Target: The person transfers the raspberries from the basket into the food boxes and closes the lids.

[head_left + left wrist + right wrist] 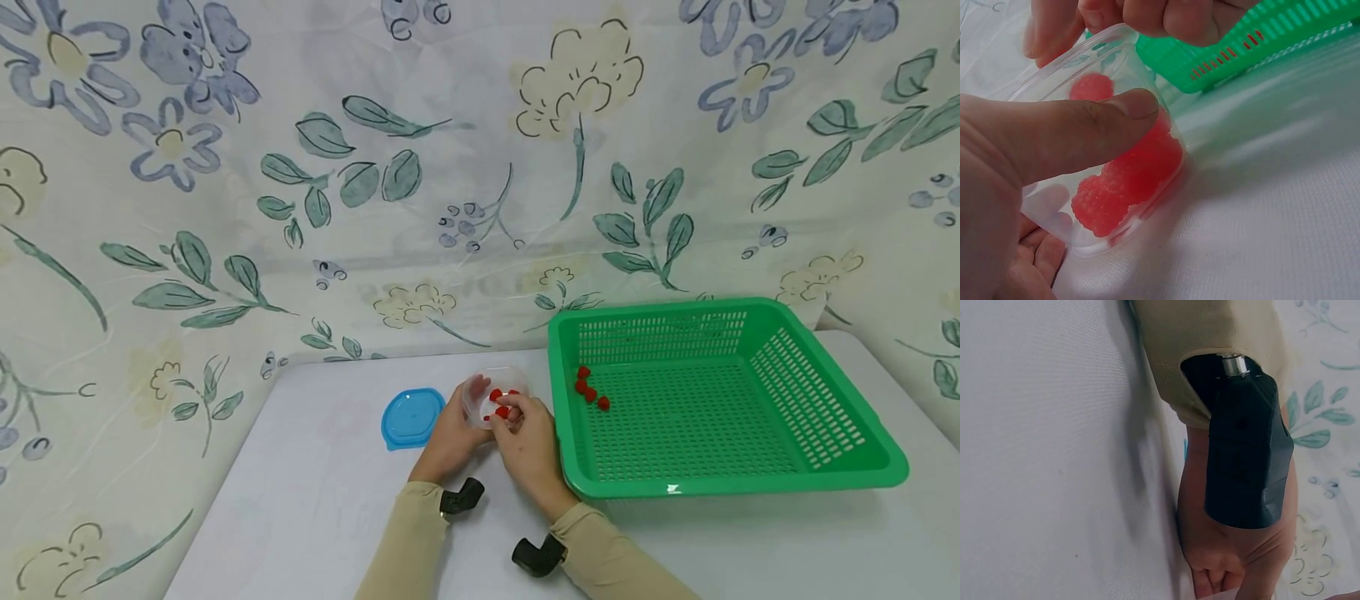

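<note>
My left hand [448,442] holds a clear plastic tub [480,410], tilted, its thumb across the side in the left wrist view. Several red raspberries [1141,169] show through the wall, bunched toward the bottom. At the tub's mouth, my right hand [531,446] pinches a raspberry [502,412] between thumb and index finger. Its fingers overlap the rim in the left wrist view. The right wrist view shows mostly the left hand [1229,550] and its sleeve; the tub is largely out of that frame.
A large green basket [720,487] stands to the right, with several raspberries [591,394] near its left wall. Left of the tub lies a blue lid [412,417] on the white table [300,500]. A floral cloth [465,267] hangs behind. Each wrist carries a black camera mount [538,557].
</note>
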The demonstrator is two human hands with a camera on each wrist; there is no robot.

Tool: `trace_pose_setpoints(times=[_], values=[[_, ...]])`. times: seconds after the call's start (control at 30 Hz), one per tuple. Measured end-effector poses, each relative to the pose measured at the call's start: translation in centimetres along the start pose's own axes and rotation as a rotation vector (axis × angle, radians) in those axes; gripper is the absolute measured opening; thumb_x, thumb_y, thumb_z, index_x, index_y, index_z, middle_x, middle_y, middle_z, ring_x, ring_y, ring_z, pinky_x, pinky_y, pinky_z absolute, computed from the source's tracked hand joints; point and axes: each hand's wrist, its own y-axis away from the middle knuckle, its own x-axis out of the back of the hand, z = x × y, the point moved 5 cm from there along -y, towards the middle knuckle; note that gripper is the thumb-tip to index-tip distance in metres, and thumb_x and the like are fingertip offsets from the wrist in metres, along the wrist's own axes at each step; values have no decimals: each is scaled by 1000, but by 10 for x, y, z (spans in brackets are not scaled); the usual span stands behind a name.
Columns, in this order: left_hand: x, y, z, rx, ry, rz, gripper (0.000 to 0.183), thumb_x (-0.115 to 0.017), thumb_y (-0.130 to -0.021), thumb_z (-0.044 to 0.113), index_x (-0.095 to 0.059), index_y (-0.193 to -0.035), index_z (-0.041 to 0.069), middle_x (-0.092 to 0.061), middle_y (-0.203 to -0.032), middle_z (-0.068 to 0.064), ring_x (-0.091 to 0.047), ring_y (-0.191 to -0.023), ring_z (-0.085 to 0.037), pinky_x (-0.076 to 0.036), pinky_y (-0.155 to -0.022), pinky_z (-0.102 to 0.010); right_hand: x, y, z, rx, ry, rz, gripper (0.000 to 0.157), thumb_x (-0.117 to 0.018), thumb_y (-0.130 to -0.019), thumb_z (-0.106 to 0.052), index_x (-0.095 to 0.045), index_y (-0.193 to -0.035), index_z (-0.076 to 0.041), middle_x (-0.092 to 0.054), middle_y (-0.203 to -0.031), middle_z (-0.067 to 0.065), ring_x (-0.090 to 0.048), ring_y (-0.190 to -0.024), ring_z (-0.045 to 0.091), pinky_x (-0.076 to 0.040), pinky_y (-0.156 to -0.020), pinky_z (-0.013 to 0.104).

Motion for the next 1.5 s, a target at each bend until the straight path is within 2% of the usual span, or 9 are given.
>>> trace_pose_setpoints(times=[0.17, 0.33, 0.47, 0.77, 0.9, 1.1, 1.3, 1.5], values=[[0, 1, 1, -9, 4, -5, 88, -84, -77, 5, -37, -152, 7, -48, -152, -9, -39, -142, -34, -40, -110, -55, 1, 3, -5, 43, 26, -6, 14, -75, -82, 4, -73, -95, 1, -52, -75, 1, -50, -70, 16, -46, -62, 25], [-1, 1, 0, -19, 10, -15, 84, -79, -82, 6, -36, -153, 6, -47, -153, -9, -38, -143, -32, -33, -115, -55, 1, 8, -13, 84, 48, -56, 14, -72, -83, 1, -74, -96, -3, -58, -80, 2, -54, -72, 15, -50, -63, 25], [0, 1, 1, -38, 30, -18, 80, -77, -85, 7, -35, -153, 6, -47, -153, -10, -38, -143, -32, -31, -116, -54, 3, 10, -21, 89, 47, -99, 16, -69, -83, -1, -75, -97, -5, -61, -82, 2, -55, -72, 14, -50, -64, 25], [2, 1, 3, -76, 37, -19, 80, -78, -86, 11, -36, -152, 3, -48, -151, -13, -42, -141, -34, -34, -115, -55, 12, 9, -47, 78, 11, -178, 14, -73, -85, -3, -73, -100, -3, -54, -77, -1, -50, -69, 12, -45, -61, 23], [3, 1, 2, -53, 15, -14, 81, -79, -84, 10, -36, -152, 4, -48, -151, -11, -42, -140, -34, -35, -114, -55, 21, 6, -60, 100, -9, -183, 16, -73, -86, -3, -73, -102, -3, -54, -77, 0, -50, -68, 12, -43, -59, 22], [2, -1, 0, 5, 2, -10, 90, -86, -78, 19, -37, -153, 9, -47, -152, -8, -41, -140, -32, -37, -112, -56, 33, -2, -68, 116, -58, -206, 19, -71, -88, 0, -70, -106, 1, -54, -78, 2, -51, -70, 15, -46, -59, 21], [0, 1, 1, 16, 5, -9, 95, -90, -76, 20, -36, -153, 11, -48, -152, -6, -40, -141, -31, -36, -112, -57, 48, -12, -72, 103, -34, -195, 18, -73, -88, -3, -71, -106, -3, -55, -81, 3, -51, -71, 16, -46, -59, 21], [0, 4, 2, 43, 10, -12, 95, -91, -75, 21, -37, -152, 14, -49, -151, -5, -40, -140, -31, -39, -110, -57, 68, -22, -76, 138, 36, -177, 18, -76, -88, -7, -72, -106, -5, -56, -82, 3, -51, -70, 17, -43, -59, 24]])
